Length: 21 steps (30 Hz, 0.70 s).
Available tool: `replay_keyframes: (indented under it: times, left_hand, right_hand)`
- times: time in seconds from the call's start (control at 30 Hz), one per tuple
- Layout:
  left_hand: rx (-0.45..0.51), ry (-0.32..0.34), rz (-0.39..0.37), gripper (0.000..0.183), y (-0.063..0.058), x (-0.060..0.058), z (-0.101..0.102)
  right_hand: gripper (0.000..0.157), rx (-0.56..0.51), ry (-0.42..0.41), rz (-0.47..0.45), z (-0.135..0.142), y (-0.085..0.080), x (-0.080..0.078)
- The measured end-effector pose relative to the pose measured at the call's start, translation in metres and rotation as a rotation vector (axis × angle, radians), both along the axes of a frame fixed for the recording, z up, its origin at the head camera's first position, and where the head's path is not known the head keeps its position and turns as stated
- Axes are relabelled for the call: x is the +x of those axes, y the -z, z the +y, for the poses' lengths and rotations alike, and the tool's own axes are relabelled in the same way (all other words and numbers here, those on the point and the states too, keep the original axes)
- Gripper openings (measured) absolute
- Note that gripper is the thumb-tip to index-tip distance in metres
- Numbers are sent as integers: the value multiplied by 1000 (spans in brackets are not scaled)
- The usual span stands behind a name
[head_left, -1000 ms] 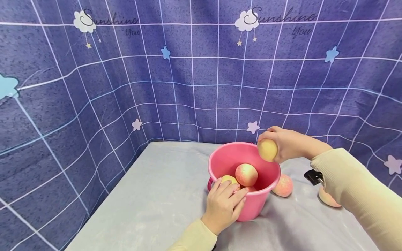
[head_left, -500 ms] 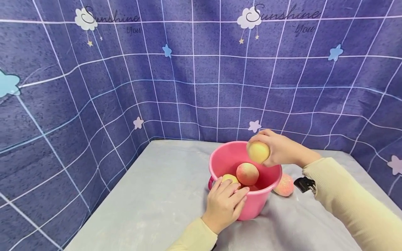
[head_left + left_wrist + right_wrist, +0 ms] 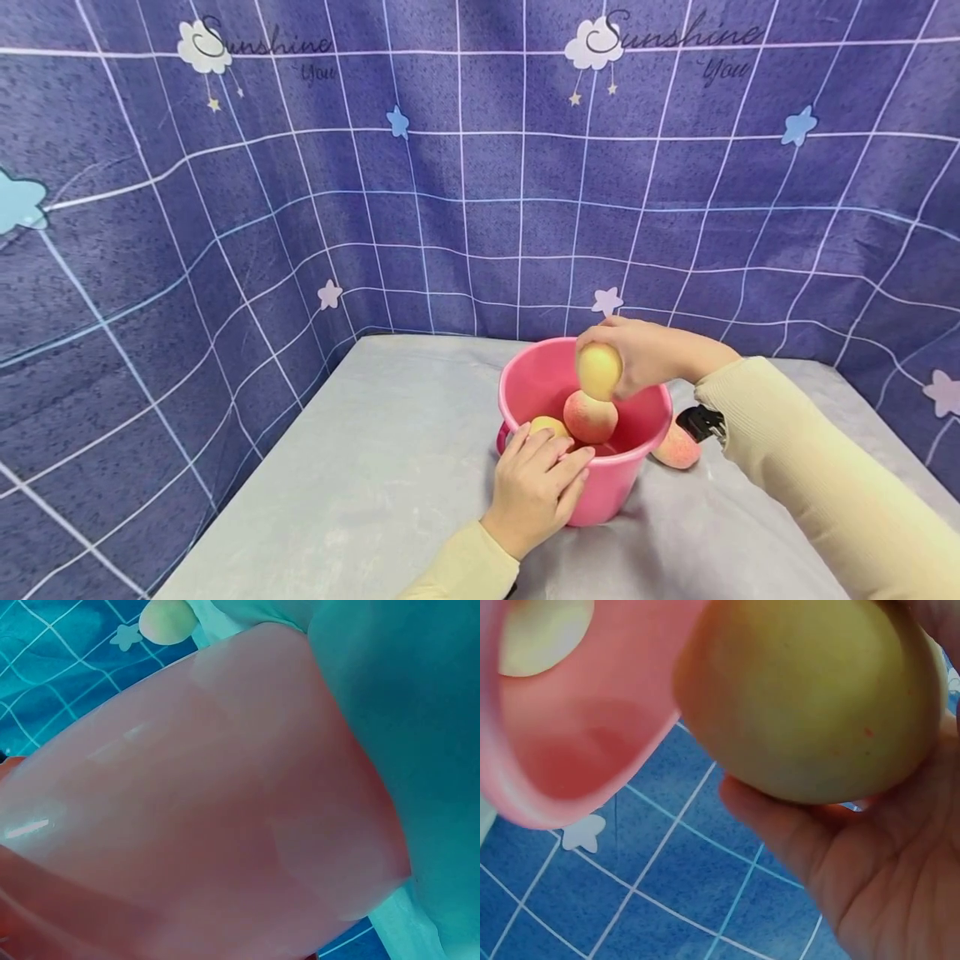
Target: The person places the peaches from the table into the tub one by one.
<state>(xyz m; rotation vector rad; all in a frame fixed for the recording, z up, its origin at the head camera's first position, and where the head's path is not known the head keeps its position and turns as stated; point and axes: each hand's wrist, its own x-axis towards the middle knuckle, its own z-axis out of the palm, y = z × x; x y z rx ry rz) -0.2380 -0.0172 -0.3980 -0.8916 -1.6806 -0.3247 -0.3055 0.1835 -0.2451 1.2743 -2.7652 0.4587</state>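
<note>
A pink bucket (image 3: pixel 603 496) stands on the table. My left hand (image 3: pixel 536 483) grips its near rim, fingers over the edge; in the left wrist view the bucket wall (image 3: pixel 210 795) fills most of the picture. Above the opening, my right hand (image 3: pixel 648 358) holds a yellowish peach (image 3: pixel 600 372). The right wrist view shows that held peach (image 3: pixel 810 697) close up, with the thumb beneath it. A red-and-yellow peach (image 3: pixel 590 417) lies inside, below the held one. Another yellow peach (image 3: pixel 548 426) is partly hidden behind my left fingers.
One reddish peach (image 3: pixel 677 448) lies on the grey cloth-covered table (image 3: pixel 375 467), right of the bucket, partly hidden by the black wrist device (image 3: pixel 701 423). A blue gridded curtain (image 3: pixel 480 167) hangs behind and to the left.
My right hand has carried the peach leftward and slightly down, from the right rim to over the bucket's opening. My left hand has stayed on the rim.
</note>
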Motion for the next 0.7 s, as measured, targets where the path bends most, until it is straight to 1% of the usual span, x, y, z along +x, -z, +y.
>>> replay_keyframes:
  times: [0.13, 0.3, 0.43, 0.6, 0.7]
  left_hand:
    - [1, 2, 4, 28, 0, 0, 0]
    - [3, 4, 2, 28, 0, 0, 0]
    - [3, 3, -5, 28, 0, 1, -1]
    - [3, 2, -21, 28, 0, 2, -1]
    - [0, 0, -17, 28, 0, 2, -1]
  right_hand:
    - [56, 81, -12, -51, -5, -4, -2]
    - [54, 154, -25, -90, -11, -8, -4]
    - [55, 211, -22, -141, -17, -10, -5]
    - [54, 286, 3, -196, -25, -13, -6]
    - [51, 318, 40, -265, -29, -14, -5]
